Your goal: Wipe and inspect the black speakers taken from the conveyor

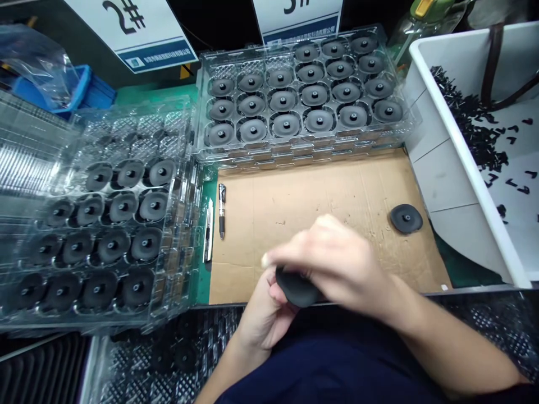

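Observation:
My left hand [265, 314] grips a round black disc [298, 289] near the front edge of the cardboard, its fingers closed on the left side. Over the same disc lies my right hand [337, 264], blurred by motion, with its fingertips near the left thumb. Whether those right fingers pinch anything cannot be made out. A second black disc [406, 218], with a small raised stud at its centre, rests on the right part of the cardboard sheet [261, 196].
Stacked clear trays of black discs stand at the left [177, 224] and back [252, 147]. A pen [222, 210] and a utility knife [208, 231] lie left of centre. The white bin [467, 151] at right contains small black scraps [480, 123]. Behind sits a blue bin [86, 90].

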{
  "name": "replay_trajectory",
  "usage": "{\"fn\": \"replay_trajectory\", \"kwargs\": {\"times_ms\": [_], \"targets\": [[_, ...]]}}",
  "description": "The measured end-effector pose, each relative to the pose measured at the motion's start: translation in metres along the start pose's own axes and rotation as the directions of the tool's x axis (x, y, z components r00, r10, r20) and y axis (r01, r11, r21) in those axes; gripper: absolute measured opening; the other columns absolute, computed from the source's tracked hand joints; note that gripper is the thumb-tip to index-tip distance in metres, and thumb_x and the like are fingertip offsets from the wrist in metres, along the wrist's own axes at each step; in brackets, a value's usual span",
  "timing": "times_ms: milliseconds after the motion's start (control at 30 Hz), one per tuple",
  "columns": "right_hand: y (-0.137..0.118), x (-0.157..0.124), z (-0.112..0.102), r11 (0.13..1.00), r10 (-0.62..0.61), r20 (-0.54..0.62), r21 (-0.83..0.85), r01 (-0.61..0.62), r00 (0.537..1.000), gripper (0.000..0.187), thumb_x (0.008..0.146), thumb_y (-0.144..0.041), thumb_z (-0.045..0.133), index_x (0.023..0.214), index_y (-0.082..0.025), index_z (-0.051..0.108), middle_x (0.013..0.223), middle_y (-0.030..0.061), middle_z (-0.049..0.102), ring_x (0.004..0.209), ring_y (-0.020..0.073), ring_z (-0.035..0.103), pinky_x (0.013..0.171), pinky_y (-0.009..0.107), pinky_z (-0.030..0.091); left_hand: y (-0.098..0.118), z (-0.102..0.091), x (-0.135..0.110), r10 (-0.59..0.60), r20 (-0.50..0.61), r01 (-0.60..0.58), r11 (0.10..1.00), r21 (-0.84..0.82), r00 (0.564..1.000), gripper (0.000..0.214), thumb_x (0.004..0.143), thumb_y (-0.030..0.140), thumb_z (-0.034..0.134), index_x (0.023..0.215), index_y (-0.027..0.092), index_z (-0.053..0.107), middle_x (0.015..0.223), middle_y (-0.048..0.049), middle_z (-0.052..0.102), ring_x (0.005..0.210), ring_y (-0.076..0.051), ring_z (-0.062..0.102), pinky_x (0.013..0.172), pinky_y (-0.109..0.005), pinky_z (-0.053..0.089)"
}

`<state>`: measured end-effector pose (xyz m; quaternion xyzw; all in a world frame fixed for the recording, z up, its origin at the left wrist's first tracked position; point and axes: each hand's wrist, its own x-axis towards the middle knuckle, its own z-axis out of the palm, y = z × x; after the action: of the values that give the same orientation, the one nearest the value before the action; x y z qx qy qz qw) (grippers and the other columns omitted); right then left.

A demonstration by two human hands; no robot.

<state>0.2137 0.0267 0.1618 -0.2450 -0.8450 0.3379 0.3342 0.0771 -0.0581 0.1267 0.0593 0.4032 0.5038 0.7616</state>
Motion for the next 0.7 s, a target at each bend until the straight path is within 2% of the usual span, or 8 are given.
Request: {"fn": "replay_trajectory", "kwargs": {"times_ms": [33, 100, 167, 200, 333, 467, 600, 700], "targets": [[0.008, -0.002, -0.002, 0.992, 0.126, -0.048, 0.006, -0.126, 0.991, 0.022, 0.093, -0.018, 0.045, 0.105, -0.019, 0.064, 0.093, 0.0001, 0.067, 0.079, 0.0109, 0.055, 0.074, 0.027, 0.04, 0.001, 0.0, 0.0, 0.0, 0.046, 0.001, 1.0, -0.02, 0.999, 0.064, 0.057, 0.045, 0.079, 0.113, 0.023, 0.058, 0.097, -0.004, 0.066, 0.088, -0.022, 0.064, 0.078, -0.033, 0.053], [0.025, -0.011, -0.004, 0.918, 0.395, -0.102, 0.002, -0.397, 0.913, 0.018, 0.091, -0.021, 0.051, 0.102, -0.022, 0.065, 0.09, -0.0013, 0.066, 0.075, 0.0099, 0.055, 0.07, 0.024, 0.041, 0.003, 0.0, 0.0, 0.025, 0.114, -0.017, 0.997, -0.071, 0.993, 0.07, 0.059, 0.044, 0.077, 0.122, 0.032, 0.05, 0.113, -0.0055, 0.063, 0.096, -0.026, 0.064, 0.08, -0.036, 0.054], [0.039, -0.025, -0.004, 0.833, 0.553, -0.064, 0.018, -0.553, 0.831, 0.017, 0.09, -0.023, 0.052, 0.099, -0.025, 0.066, 0.087, -0.0024, 0.065, 0.069, 0.0095, 0.053, 0.062, 0.022, 0.04, 0.004, -0.001, 0.0, 0.048, 0.155, -0.032, 0.994, -0.107, 0.987, 0.062, 0.065, 0.04, 0.074, 0.121, 0.036, 0.049, 0.121, -0.0062, 0.06, 0.103, -0.028, 0.062, 0.082, -0.036, 0.054], [0.043, -0.034, -0.002, 0.808, 0.589, -0.01, 0.033, -0.589, 0.808, 0.018, 0.09, -0.023, 0.051, 0.099, -0.025, 0.066, 0.086, -0.0025, 0.065, 0.068, 0.0096, 0.053, 0.061, 0.022, 0.04, 0.004, -0.003, 0.0, 0.056, 0.162, -0.038, 0.993, -0.113, 0.985, 0.058, 0.066, 0.039, 0.074, 0.119, 0.034, 0.051, 0.121, -0.0065, 0.06, 0.104, -0.029, 0.062, 0.082, -0.036, 0.054], [0.048, -0.064, 0.016, 0.757, 0.631, 0.173, 0.078, -0.649, 0.756, 0.019, 0.089, -0.025, 0.051, 0.101, -0.025, 0.066, 0.084, -0.001, 0.065, 0.065, 0.0101, 0.053, 0.059, 0.022, 0.041, 0.003, -0.007, 0.002, 0.064, 0.148, -0.048, 0.993, -0.112, 0.987, 0.061, 0.062, 0.042, 0.074, 0.119, 0.032, 0.053, 0.126, -0.0078, 0.056, 0.108, -0.03, 0.059, 0.083, -0.036, 0.054], [0.043, -0.078, 0.032, 0.752, 0.618, 0.213, 0.121, -0.648, 0.757, 0.02, 0.09, -0.028, 0.049, 0.096, -0.023, 0.067, 0.083, 0.0006, 0.065, 0.068, 0.011, 0.056, 0.062, 0.023, 0.043, 0.002, -0.006, 0.001, 0.058, 0.118, -0.045, 0.993, -0.105, 0.991, 0.06, 0.065, 0.047, 0.069, 0.121, 0.031, 0.053, 0.125, -0.0085, 0.056, 0.107, -0.028, 0.06, 0.084, -0.038, 0.054], [0.042, -0.08, 0.032, 0.748, 0.624, 0.16, 0.159, -0.644, 0.765, 0.021, 0.089, -0.028, 0.049, 0.098, -0.021, 0.067, 0.085, 0.0028, 0.065, 0.07, 0.013, 0.057, 0.063, 0.025, 0.046, 0.003, -0.004, 0.0, 0.062, 0.076, -0.054, 0.993, -0.108, 0.995, 0.054, 0.071, 0.047, 0.065, 0.121, 0.033, 0.053, 0.123, -0.0071, 0.058, 0.101, -0.025, 0.063, 0.083, -0.038, 0.054], [0.037, -0.074, 0.021, 0.707, 0.689, 0.008, 0.216, -0.674, 0.725, 0.022, 0.089, -0.029, 0.051, 0.105, -0.021, 0.064, 0.091, 0.0037, 0.066, 0.068, 0.0129, 0.057, 0.061, 0.026, 0.047, 0.002, -0.003, 0.001, 0.054, 0.057, -0.049, 0.994, -0.098, 0.997, 0.057, 0.071, 0.045, 0.067, 0.124, 0.032, 0.051, 0.124, -0.0084, 0.057, 0.103, -0.026, 0.062, 0.086, -0.038, 0.053]]}}
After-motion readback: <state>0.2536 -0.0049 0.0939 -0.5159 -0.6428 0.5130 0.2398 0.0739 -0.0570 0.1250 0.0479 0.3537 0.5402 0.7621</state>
